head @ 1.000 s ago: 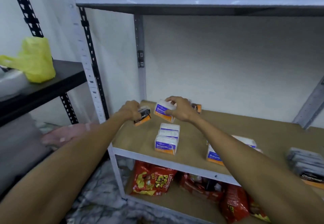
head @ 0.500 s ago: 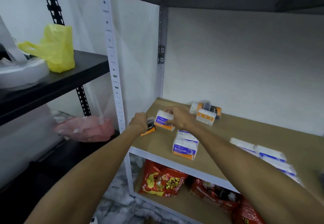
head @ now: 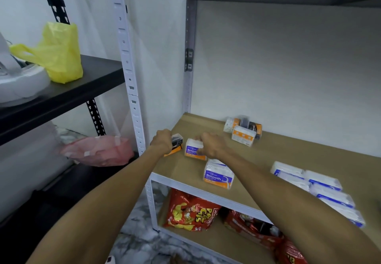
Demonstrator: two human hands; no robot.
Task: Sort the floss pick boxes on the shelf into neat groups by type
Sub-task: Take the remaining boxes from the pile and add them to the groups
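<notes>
L hand [head: 162,142]: charcoal box [head: 177,143]; R hand [head: 212,145]: Smooth box [head: 192,151].

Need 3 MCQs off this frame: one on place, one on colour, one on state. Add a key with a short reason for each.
1. Where is the yellow plastic bag?
A) hanging from a hook
B) on the black shelf at the left
C) inside a drawer

2. What colours is the charcoal floss pick box that the left hand grips?
A) white and blue
B) green
C) black and orange

3. What is the right hand doing?
A) holding a white Smooth floss pick box
B) open, palm up
C) curled, holding nothing

Key:
1 B: the bag stands on the dark board.
2 C: a black body with an orange base shows past the fingers.
3 A: the fingers curl over the top of the box.
</notes>
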